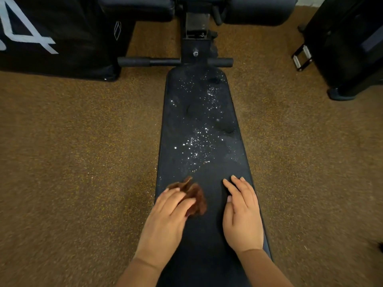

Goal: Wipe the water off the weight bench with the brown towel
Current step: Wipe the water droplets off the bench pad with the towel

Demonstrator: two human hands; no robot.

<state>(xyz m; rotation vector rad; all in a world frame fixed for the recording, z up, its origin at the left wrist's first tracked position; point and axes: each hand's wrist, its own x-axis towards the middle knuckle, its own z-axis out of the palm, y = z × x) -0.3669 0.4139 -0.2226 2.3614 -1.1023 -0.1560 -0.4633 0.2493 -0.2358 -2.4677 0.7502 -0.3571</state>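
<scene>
1. While the long black weight bench (202,121) is running up the middle of the frame, its padded surface is carrying scattered glints of water droplets (199,139) across the centre and upper-middle stretch.
2. At the lower left of the bench, the left hand (165,220) is lying over the brown towel (194,195), which is bunching into a crumpled wad on the surface.
3. Its fingers (176,200) are curling loosely over the towel's near side and pressing on it; motion blur is softening this hand, so the grip is probably a partial one rather than a closed fist.
4. The towel is sticking out beyond the fingertips toward the upper right, just below the nearest droplets.
5. At the lower right of the bench, the right hand (241,216) is resting flat on the surface, palm down, with its fingers (232,187) spread slightly and holding nothing.
6. The two hands are lying near each other with a strip of bare padding between them.
7. Speckled brown carpet (83,152) is filling both sides of the frame.
8. A black bag with pale lettering (47,36) is sitting at the upper left, and dark equipment (348,44) is standing at the upper right.
</scene>
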